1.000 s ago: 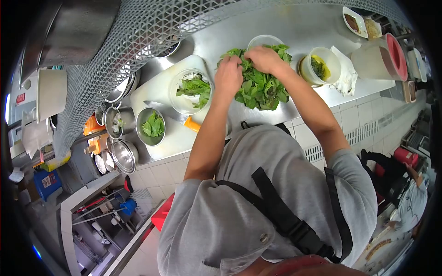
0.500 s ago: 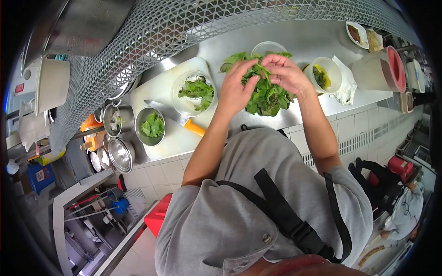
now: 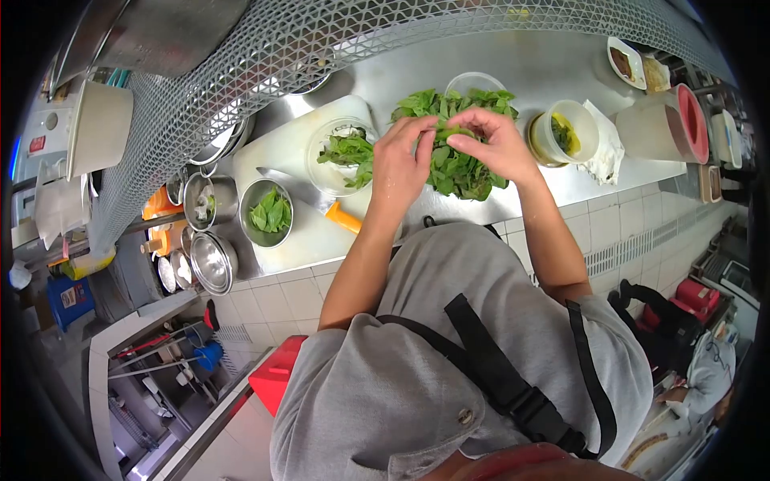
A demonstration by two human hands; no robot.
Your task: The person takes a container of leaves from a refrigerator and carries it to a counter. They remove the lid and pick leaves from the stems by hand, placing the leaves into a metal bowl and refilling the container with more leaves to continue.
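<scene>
Above a heap of leafy basil-like greens [image 3: 464, 175] on the steel counter, my left hand [image 3: 403, 156] and my right hand [image 3: 499, 146] come close together. Both pinch a green herb sprig [image 3: 454, 131] between thumb and fingers. To the left of my left hand, a clear round tub [image 3: 323, 178] holds dark green leaves on the white cutting board [image 3: 301, 250]. A knife with an orange handle [image 3: 343, 216] lies beside that tub. Farther left stands a metal bowl [image 3: 250, 232] with bright green leaves in it.
Right of the heap are a plastic tub [image 3: 584, 132] with yellowish liquid and greens, a crumpled white cloth [image 3: 607, 164] and a large pink-rimmed container [image 3: 654, 132]. Metal pots and bowls [image 3: 212, 264] crowd the left end. A mesh shelf [image 3: 361, 36] overhangs the back.
My right hand has drawn in and lowered its fingers onto the sprig. My left hand has moved slightly left and closed on it too. The view has shifted a little.
</scene>
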